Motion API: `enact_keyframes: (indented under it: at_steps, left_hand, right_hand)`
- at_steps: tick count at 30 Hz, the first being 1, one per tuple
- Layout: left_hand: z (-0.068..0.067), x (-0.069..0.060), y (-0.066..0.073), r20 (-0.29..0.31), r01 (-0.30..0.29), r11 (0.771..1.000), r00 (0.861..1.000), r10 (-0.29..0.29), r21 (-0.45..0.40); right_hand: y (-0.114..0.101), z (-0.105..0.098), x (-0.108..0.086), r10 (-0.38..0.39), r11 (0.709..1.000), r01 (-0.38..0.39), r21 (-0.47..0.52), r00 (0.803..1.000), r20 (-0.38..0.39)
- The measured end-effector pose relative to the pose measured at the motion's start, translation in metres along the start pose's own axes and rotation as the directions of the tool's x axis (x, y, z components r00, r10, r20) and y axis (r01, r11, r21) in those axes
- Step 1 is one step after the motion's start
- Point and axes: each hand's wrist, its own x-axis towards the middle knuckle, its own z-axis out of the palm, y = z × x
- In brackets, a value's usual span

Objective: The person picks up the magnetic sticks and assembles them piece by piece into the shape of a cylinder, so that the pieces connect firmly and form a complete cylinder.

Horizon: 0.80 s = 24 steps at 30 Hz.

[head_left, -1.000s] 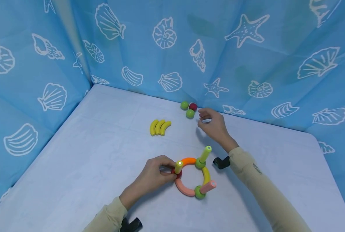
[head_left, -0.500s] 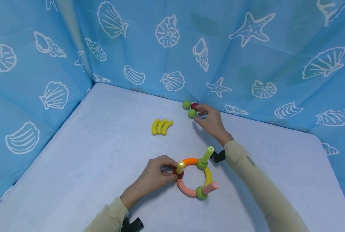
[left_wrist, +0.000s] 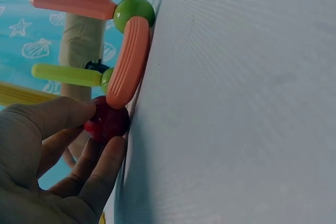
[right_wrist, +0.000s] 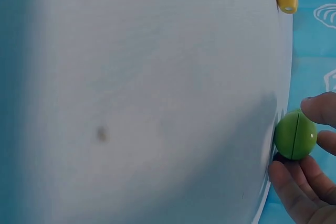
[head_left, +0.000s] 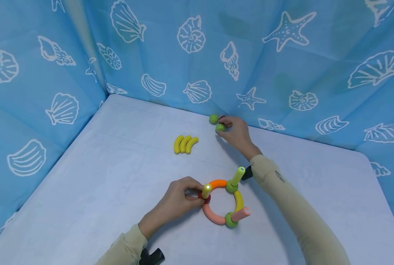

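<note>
In the head view my left hand [head_left: 173, 198] pinches a red ball [head_left: 208, 200] at the left of a ring of toy sticks and balls; a yellow stick [head_left: 206, 191] rises from it. The left wrist view shows thumb and fingers round that red ball [left_wrist: 107, 121]. Curved orange [head_left: 218, 183], yellow [head_left: 238, 200] and pink [head_left: 213, 215] sticks form the ring, with green balls [head_left: 231, 187] bearing straight upright or leaning sticks. At the back my right hand [head_left: 238, 132] has thumb and fingers round a loose green ball [right_wrist: 296, 135]. Its fingers partly hide a second red ball [head_left: 221, 118].
Another green ball [head_left: 213, 119] lies against the back edge by the curtain [head_left: 150, 48]. Several short yellow curved sticks [head_left: 185, 144] lie side by side left of it. The table [head_left: 100, 176] has a white cloth. Black wrist gear [head_left: 152, 256] shows near the left sleeve.
My right hand has moved left to the loose balls and closed round the nearer green one. The left hand stays on the red ball, and the ring keeps its shape.
</note>
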Motion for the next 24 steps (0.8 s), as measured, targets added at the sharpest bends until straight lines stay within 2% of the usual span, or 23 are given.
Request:
enact_keyframes:
  at_steps: [10, 24]
  left_hand:
    - [0.001, 0.001, 0.003, 0.007, -0.012, 1.000, 1.000, 0.012, 0.015]
    - [-0.001, 0.000, 0.003, 0.002, -0.002, 1.000, 1.000, 0.002, 0.020]
  right_hand:
    - [-0.004, 0.000, 0.004, 0.006, 0.999, -0.006, -0.051, 1.000, -0.002]
    - [-0.010, -0.012, -0.006, 0.046, 0.998, -0.046, -0.037, 0.999, 0.014]
